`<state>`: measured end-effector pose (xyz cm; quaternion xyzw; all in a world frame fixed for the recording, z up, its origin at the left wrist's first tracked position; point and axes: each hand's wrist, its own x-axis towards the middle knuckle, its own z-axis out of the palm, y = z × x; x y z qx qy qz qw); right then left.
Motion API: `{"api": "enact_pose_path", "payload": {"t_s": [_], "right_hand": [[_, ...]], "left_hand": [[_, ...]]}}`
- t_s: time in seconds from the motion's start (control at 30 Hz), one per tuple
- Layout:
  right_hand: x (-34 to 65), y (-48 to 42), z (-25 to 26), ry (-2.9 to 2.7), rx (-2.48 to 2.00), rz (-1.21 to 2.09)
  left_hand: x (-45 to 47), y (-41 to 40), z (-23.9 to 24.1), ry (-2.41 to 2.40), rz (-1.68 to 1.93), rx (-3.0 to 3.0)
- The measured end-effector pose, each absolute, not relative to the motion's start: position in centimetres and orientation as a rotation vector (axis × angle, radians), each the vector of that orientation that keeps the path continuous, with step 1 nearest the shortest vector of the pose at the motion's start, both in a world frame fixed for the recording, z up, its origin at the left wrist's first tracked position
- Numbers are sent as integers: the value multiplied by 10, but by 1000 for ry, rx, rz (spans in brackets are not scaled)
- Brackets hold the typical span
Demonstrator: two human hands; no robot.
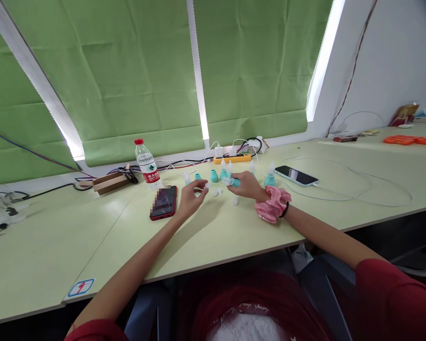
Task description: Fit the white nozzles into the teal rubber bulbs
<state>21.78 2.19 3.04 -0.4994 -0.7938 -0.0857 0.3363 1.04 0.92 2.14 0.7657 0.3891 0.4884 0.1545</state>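
My right hand (246, 184), with a pink scrunchie (272, 203) on the wrist, is closed around a small teal dropper bottle (233, 181) lying sideways just above the table. My left hand (191, 196) hovers beside it with thumb and fingers pinched; a tiny white piece seems to sit at the fingertips (206, 186), too small to name. Several more teal bottles with white tips (214, 176) stand behind the hands, another one (270, 178) to the right. Small white caps (217, 192) lie loose between the hands.
A red-cased phone (164, 202) lies left of my left hand. A water bottle (147, 166) stands behind it. A yellow power strip (232, 158) with chargers and cables sits at the back. A second phone (296, 175) charges at the right. The pale green table (92, 237) ends close to me.
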Motion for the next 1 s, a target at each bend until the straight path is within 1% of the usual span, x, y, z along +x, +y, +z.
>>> {"api": "enact_pose_path", "payload": {"t_s": [0.07, 0.13, 0.27, 0.37, 0.57, 0.7, 0.87, 1.0], "right_hand": [[217, 21, 28, -2145, -1293, -275], [213, 19, 26, -2209, -1280, -297], [206, 11, 25, -2296, -1257, -289], [203, 6, 26, -2333, -1283, -286], [200, 3, 25, -2344, -1324, -296], [194, 2, 30, -2321, -1345, -239], [192, -1, 47, -2244, -1342, -238], [201, -5, 64, -2242, -1242, -65]], "left_hand": [[9, 4, 30, 997, 1329, 1984], [7, 2, 35, 885, 1172, 1848], [6, -1, 36, 793, 938, 1741], [5, -2, 34, 808, 908, 1697], [6, -3, 33, 812, 968, 1598], [5, 2, 41, 902, 973, 1713], [5, 2, 73, 970, 886, 2104], [14, -9, 94, 941, 894, 2319]]}}
